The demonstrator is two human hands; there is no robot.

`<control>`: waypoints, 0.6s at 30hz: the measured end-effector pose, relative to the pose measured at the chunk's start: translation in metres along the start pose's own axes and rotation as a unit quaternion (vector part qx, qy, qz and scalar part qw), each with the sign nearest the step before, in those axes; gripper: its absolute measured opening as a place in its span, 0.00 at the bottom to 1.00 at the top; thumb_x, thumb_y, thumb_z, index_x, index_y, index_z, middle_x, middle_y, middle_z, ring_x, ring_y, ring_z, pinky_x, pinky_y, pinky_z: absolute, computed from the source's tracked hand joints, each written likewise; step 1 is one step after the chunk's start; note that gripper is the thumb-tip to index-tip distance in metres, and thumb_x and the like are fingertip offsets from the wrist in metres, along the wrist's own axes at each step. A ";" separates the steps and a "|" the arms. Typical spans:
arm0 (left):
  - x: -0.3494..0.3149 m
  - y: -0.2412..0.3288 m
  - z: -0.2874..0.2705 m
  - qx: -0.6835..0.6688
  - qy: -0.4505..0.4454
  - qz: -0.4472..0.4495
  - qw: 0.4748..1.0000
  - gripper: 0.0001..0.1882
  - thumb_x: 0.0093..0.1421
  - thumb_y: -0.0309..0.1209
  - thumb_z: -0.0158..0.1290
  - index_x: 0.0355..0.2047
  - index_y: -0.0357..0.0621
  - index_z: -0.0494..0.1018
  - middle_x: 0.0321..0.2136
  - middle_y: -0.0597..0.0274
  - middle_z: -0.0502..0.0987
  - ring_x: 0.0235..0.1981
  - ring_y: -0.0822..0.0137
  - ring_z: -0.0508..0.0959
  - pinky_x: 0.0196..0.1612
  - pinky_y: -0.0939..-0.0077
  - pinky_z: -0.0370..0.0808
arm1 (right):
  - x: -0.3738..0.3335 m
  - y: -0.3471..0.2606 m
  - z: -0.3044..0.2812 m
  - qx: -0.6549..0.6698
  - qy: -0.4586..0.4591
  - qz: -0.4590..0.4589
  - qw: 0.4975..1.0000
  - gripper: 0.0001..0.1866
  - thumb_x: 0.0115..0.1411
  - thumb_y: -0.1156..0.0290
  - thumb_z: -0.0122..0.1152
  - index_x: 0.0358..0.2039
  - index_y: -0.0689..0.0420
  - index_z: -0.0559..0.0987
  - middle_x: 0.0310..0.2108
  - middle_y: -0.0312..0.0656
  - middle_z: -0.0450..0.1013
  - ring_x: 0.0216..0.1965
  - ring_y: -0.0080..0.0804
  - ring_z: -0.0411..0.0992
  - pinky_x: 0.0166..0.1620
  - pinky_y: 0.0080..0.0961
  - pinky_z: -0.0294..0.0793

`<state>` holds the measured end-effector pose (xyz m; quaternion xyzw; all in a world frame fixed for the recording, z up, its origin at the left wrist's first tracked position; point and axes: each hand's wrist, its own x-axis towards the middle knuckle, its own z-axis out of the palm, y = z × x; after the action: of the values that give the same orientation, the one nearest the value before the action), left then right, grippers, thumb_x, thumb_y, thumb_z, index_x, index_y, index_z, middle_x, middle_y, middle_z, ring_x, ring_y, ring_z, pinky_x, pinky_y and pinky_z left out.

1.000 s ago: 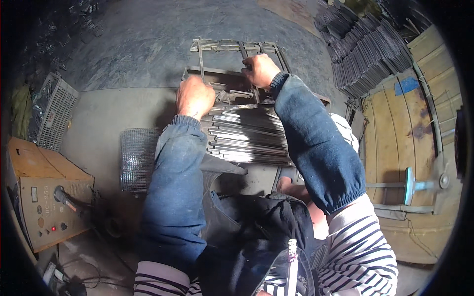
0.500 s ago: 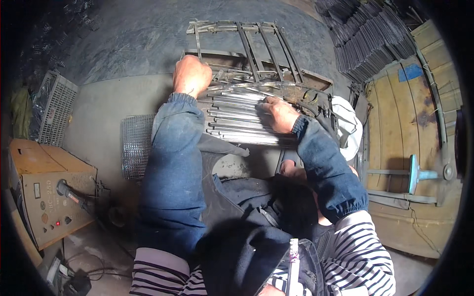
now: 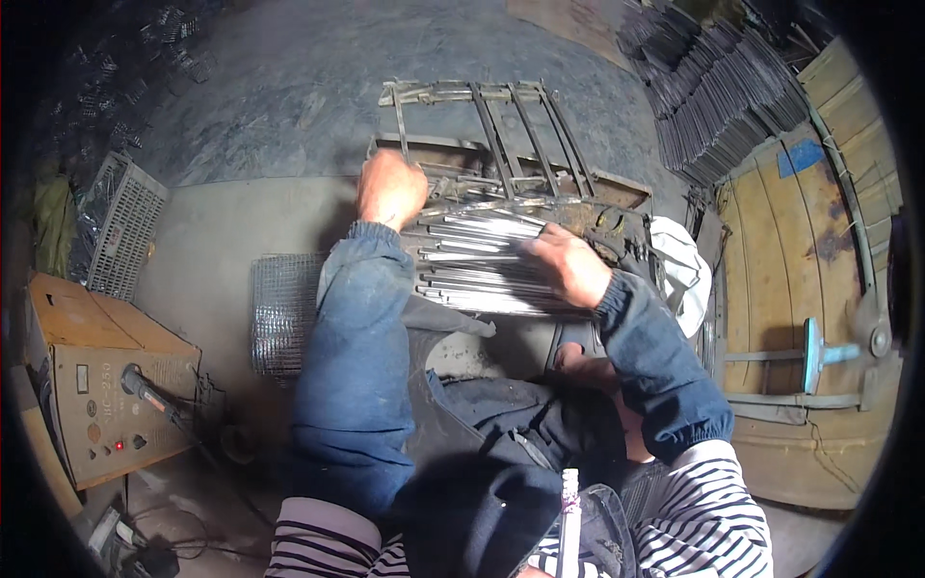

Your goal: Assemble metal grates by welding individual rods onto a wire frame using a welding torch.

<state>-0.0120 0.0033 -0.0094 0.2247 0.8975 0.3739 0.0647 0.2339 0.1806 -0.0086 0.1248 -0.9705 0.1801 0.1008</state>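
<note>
A pile of thin shiny metal rods point(image 3: 482, 255) lies crosswise in front of me, at the near side of a dark metal frame point(image 3: 525, 144) with several long bars. My right hand point(image 3: 575, 270) rests over the right part of the pile, its fingers bent and pressed together at the rods. What sits between those fingertips is too small to make out. At the frame's left end my left hand point(image 3: 391, 188) is closed in a fist, close to the lower end of a bar. Its fingers are turned away, so whatever they grip is hidden.
An orange-topped machine point(image 3: 120, 385) with a cable stands at the lower left. Wire mesh point(image 3: 286, 313) lies beside my left forearm, and a grey plastic crate point(image 3: 127, 228) is farther left. Stacked metal panels point(image 3: 723, 91) are at the far right, near a yellowish board point(image 3: 771, 260). White cloth point(image 3: 682, 275) hangs right of the rods.
The whole scene sits lower and slightly right in the picture as my head has moved. My right hand has shifted slightly nearer over the rods. My left hand keeps its place by the frame.
</note>
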 end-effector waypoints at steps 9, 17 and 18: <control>0.002 -0.004 0.000 0.009 0.003 -0.002 1.000 0.15 0.51 0.31 0.54 0.32 0.29 0.81 0.37 0.30 0.79 0.43 0.36 0.81 0.47 0.50 0.77 | 0.071 0.029 -0.071 -0.048 0.085 0.015 0.995 0.21 0.58 0.76 0.65 0.54 0.57 0.78 0.27 0.53 0.71 0.28 0.55 0.71 0.33 0.43 0.71; -0.004 0.007 -0.008 0.007 -0.034 -0.009 0.999 0.18 0.59 0.34 0.57 0.37 0.26 0.79 0.39 0.28 0.79 0.46 0.35 0.79 0.51 0.50 0.76 | 0.158 0.091 -0.031 -0.058 0.029 0.105 0.992 0.11 0.56 0.70 0.60 0.37 0.59 0.84 0.28 0.58 0.77 0.32 0.57 0.78 0.38 0.45 0.79; -0.004 0.006 -0.008 0.006 -0.029 -0.015 0.999 0.18 0.58 0.34 0.57 0.37 0.26 0.79 0.38 0.28 0.79 0.46 0.35 0.79 0.51 0.50 0.76 | 0.167 0.091 -0.025 -0.074 0.008 0.099 0.992 0.10 0.55 0.70 0.60 0.35 0.60 0.84 0.28 0.58 0.77 0.32 0.58 0.78 0.39 0.45 0.79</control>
<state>-0.0089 0.0001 0.0004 0.2228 0.9007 0.3608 0.0948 0.0537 0.2374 0.0251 0.0191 -0.9880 0.1176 0.0987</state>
